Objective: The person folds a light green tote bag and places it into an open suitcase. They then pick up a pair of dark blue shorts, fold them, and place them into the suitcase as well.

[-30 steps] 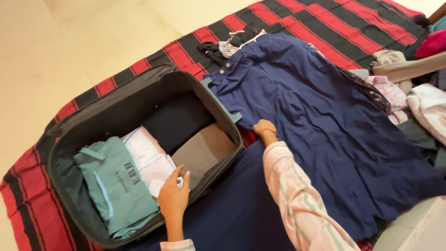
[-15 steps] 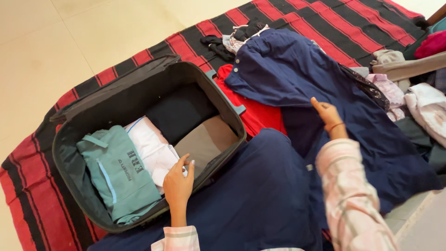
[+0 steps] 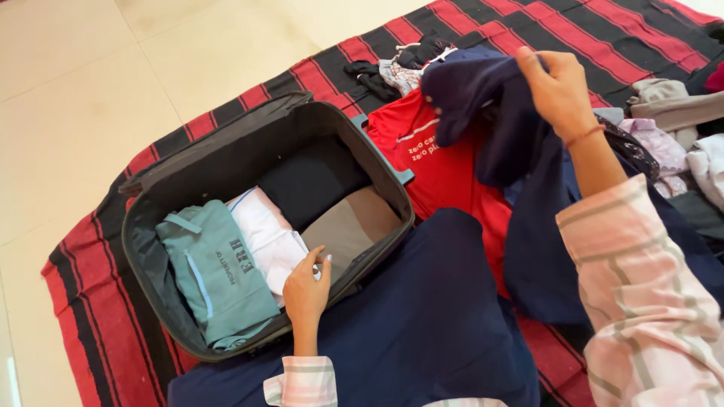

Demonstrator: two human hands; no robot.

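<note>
Left hand (image 3: 305,290) at suitcase (image 3: 226,120) rim.

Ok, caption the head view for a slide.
Left hand rests on folded clothes in the suitcase; right hand lifts a navy garment.

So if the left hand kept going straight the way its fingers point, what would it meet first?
The left hand points up and slightly right over the open black suitcase. It already rests on the white folded cloth; next, probably, comes the tan folded garment, though depth is unclear.
</note>
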